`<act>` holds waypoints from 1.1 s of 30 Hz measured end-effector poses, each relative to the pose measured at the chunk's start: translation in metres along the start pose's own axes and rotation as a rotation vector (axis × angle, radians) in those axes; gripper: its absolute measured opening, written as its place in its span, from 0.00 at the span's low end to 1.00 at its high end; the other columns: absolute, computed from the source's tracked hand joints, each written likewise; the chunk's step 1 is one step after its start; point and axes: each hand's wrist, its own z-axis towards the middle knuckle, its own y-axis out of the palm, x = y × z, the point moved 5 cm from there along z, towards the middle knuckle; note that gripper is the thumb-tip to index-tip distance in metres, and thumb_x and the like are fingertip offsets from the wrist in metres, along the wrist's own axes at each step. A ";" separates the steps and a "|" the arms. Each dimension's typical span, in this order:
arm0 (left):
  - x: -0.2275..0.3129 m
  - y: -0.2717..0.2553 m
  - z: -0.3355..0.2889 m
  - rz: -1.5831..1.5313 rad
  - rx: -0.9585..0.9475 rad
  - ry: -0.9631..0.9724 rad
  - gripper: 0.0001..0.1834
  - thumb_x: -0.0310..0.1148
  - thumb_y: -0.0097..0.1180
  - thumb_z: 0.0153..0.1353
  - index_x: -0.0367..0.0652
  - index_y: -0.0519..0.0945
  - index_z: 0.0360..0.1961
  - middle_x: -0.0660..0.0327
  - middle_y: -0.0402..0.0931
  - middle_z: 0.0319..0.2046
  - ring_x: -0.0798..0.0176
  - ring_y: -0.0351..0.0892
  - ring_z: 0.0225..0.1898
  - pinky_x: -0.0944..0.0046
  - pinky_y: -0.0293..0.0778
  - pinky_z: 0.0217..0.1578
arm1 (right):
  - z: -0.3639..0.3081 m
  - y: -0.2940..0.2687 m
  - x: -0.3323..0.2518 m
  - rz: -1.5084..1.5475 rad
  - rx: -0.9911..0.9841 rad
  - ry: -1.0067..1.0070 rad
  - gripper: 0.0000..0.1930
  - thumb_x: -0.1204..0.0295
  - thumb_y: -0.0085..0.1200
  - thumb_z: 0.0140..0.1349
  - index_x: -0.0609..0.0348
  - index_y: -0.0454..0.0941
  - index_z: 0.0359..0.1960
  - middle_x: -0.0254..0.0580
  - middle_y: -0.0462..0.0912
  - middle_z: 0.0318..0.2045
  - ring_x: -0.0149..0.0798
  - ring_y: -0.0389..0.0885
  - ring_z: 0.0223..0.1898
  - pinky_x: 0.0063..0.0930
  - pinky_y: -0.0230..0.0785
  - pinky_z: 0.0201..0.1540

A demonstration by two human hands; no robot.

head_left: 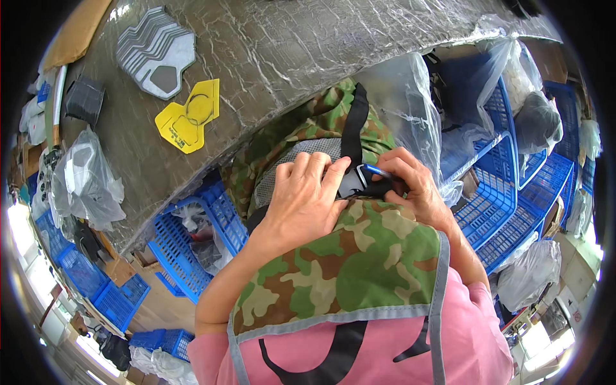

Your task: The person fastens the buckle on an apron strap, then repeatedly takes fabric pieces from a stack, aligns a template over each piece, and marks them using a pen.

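Head view: camouflage cloth (378,122) mid-frame; your right hand (410,181) pinches blue pen (376,171) beside white piece (350,184); your left hand (305,189) lies near it, grip cannot be told; step looks like pen work; next move likely calls for steady cloth; yellow plate (181,126), upper left, bears small dark writing; pink shirt (388,369), bottom, big black print.

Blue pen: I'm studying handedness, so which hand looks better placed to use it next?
Probably the right hand: it holds the blue pen, while the left hand is at the black strap.
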 end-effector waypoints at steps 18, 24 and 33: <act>0.001 0.016 0.011 0.083 0.077 -0.030 0.30 0.43 0.75 0.46 0.47 0.76 0.49 0.62 0.68 0.43 0.55 0.70 0.48 0.53 0.61 0.46 | 0.013 -0.005 -0.002 0.010 0.084 -0.186 0.17 0.87 0.48 0.53 0.62 0.78 0.45 0.48 0.79 0.45 0.47 0.81 0.50 0.32 0.75 0.48; -0.007 0.023 0.010 -0.016 0.079 -0.086 0.29 0.44 0.73 0.48 0.47 0.76 0.50 0.62 0.68 0.44 0.54 0.70 0.48 0.52 0.62 0.46 | 0.009 0.011 0.031 0.905 0.021 0.133 0.09 0.71 0.56 0.71 0.55 0.72 0.49 0.35 0.79 0.44 0.20 0.67 0.26 0.13 0.59 0.31; -0.010 0.021 0.008 -0.100 0.129 -0.100 0.27 0.49 0.68 0.54 0.45 0.77 0.49 0.59 0.70 0.45 0.52 0.70 0.48 0.52 0.62 0.45 | 0.014 -0.006 0.033 0.693 -0.009 0.163 0.06 0.75 0.60 0.65 0.58 0.78 0.42 0.30 0.75 0.34 0.23 0.68 0.27 0.15 0.60 0.30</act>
